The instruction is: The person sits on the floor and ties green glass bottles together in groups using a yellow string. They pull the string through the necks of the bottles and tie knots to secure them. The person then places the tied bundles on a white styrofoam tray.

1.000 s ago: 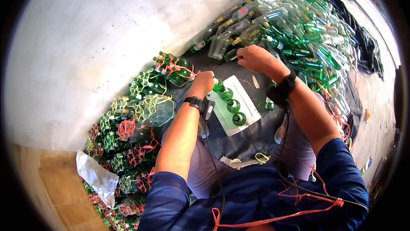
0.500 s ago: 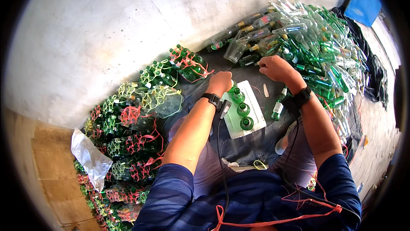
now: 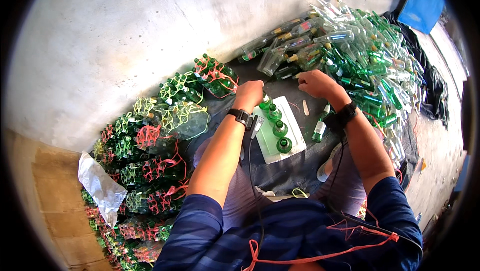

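Several green glass bottles (image 3: 280,129) stand in a row on a white foam board (image 3: 296,136). My left hand (image 3: 249,94) is closed at the neck of the green bottle (image 3: 265,102) at the row's far end, with its fingertips partly hidden. To the right, my right hand (image 3: 317,84) is closed by the near edge of the bottle pile, beside a dark bottle (image 3: 286,73) lying there. A small pale tip shows at its fingers, but what they hold is unclear. Between board and right forearm lies a green bottle (image 3: 320,125) with a white label.
A large heap of loose clear and green bottles (image 3: 370,51) rises at far right. Left, bundles of green bottles (image 3: 150,166) are tied with red and yellow-green netting. A white wall (image 3: 125,31) stands behind, and a silvery sheet (image 3: 100,188) lies at left.
The whole view has shifted slightly, moving the scene a little to the left. Both hands keep nearly the same places relative to the board and the heap.
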The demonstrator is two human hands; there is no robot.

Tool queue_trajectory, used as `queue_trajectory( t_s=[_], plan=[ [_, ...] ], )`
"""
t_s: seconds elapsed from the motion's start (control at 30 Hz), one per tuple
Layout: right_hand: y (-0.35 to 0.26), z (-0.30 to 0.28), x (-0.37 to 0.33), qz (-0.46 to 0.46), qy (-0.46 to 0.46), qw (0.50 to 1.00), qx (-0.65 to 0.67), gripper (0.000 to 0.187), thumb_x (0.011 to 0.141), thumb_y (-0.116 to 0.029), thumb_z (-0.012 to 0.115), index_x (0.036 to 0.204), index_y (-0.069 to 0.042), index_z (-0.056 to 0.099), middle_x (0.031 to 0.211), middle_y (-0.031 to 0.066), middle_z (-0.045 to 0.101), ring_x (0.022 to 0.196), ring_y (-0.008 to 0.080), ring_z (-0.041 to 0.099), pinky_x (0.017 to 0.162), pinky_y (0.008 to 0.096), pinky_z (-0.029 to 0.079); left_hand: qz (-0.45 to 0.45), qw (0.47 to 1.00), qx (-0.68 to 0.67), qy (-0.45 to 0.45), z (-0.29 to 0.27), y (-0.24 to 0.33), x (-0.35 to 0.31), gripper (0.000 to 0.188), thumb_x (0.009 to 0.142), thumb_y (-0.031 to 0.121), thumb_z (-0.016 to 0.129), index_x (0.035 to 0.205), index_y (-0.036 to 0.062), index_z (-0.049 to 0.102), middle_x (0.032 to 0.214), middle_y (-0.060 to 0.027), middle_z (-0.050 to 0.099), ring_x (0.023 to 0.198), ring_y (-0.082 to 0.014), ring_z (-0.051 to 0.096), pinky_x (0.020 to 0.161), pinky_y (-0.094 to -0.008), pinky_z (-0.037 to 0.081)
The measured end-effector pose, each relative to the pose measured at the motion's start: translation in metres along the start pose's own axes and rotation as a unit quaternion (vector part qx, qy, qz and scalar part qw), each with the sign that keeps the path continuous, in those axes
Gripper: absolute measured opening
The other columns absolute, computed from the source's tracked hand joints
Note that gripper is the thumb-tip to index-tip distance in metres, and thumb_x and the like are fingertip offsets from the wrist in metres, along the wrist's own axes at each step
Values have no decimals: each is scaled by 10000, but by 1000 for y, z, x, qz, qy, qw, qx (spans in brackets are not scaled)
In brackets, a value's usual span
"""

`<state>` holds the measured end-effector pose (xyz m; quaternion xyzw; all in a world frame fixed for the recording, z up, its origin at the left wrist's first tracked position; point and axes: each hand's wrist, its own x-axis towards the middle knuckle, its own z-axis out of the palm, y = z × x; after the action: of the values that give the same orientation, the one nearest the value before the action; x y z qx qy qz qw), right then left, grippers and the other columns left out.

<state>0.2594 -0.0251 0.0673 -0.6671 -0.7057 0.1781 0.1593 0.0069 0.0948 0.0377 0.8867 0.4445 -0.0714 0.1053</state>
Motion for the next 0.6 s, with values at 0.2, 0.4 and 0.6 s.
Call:
queue_trajectory(
  t_s=[0.2, 0.4, 0.6],
  plan=[
    [12, 0, -2, -5, -2, 1000, -13, 253, 853, -254, 667, 944, -27, 730, 932, 203, 728, 935, 421, 684, 822, 491, 539, 36, 991, -57, 111, -27, 21, -27, 239, 874, 159, 643, 1087, 135, 751, 1016, -152, 759, 983, -377, 721, 830, -502, 568],
    [18, -2, -15, 50, -27, 998, -30, 254, 852, -252, 677, 949, -22, 728, 933, 197, 726, 927, 407, 687, 808, 481, 536, 139, 976, -78, 148, -33, 70, -60, 114, 887, 151, 653, 953, 104, 733, 860, -165, 739, 865, -362, 731, 742, -483, 578],
    [67, 34, -14, 117, -97, 988, 22, 237, 861, -204, 674, 953, 7, 732, 779, 151, 727, 696, 268, 728, 650, 405, 561, 193, 973, -83, 96, -25, 62, -55, 181, 875, 145, 671, 1027, 105, 762, 925, -169, 753, 912, -358, 731, 806, -478, 576]
  ],
)
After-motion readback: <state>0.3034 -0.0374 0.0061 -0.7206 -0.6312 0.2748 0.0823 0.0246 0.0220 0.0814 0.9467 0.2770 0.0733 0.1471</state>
